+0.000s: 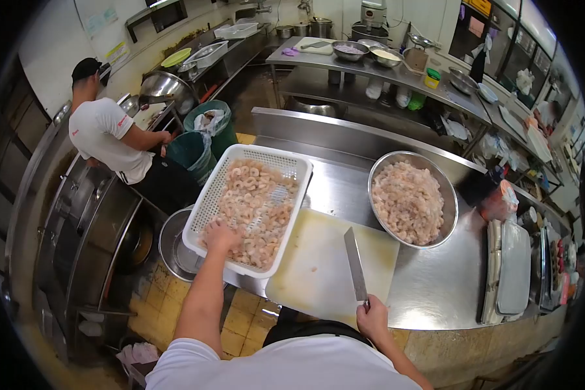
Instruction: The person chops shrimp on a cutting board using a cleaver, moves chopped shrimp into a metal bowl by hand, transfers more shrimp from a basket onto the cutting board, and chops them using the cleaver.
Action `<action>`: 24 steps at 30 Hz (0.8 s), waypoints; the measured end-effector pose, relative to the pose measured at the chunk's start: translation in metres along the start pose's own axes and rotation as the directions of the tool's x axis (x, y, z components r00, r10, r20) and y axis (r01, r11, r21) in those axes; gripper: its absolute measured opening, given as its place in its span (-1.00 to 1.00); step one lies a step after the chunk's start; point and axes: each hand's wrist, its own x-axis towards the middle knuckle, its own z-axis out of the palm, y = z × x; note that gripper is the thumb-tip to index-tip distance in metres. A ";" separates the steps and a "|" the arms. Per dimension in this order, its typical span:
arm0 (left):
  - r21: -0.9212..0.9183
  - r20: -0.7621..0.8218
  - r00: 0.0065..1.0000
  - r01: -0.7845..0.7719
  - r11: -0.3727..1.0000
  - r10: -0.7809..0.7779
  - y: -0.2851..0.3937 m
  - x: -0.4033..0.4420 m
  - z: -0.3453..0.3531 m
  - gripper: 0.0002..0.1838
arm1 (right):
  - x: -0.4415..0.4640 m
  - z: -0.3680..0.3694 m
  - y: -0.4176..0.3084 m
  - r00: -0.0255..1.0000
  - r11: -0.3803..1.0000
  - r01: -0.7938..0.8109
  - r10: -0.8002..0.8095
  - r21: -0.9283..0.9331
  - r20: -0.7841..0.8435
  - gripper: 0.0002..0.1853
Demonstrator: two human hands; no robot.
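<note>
My left hand (221, 235) reaches down into a white perforated plastic basket (303, 170), its fingers among the peeled shrimp (248, 188) and partly hidden by them. Whether those fingers grip any shrimp I cannot tell. In my right hand (372, 315) is the handle of a kitchen knife (355, 266), its broad blade pointing away from me over the cutting board (325, 286). One small bit of shrimp (314, 269) lies on the board. To the right, a round steel bowl (453, 207) holds a heap of shrimp pieces (413, 201).
A co-worker (110, 127) stands at the left by green bins (222, 133). Below the basket's left side is a metal bowl (170, 244). Stacked trays (513, 266) sit at the counter's right end. Behind the raised counter edge (370, 133), another steel table (396, 71) carries bowls.
</note>
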 end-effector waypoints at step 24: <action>-0.313 0.598 0.516 -0.553 0.772 0.613 0.114 0.049 -0.096 -0.34 | -0.041 0.048 -0.048 0.933 0.933 -0.358 0.359 0.020 -0.037 -0.39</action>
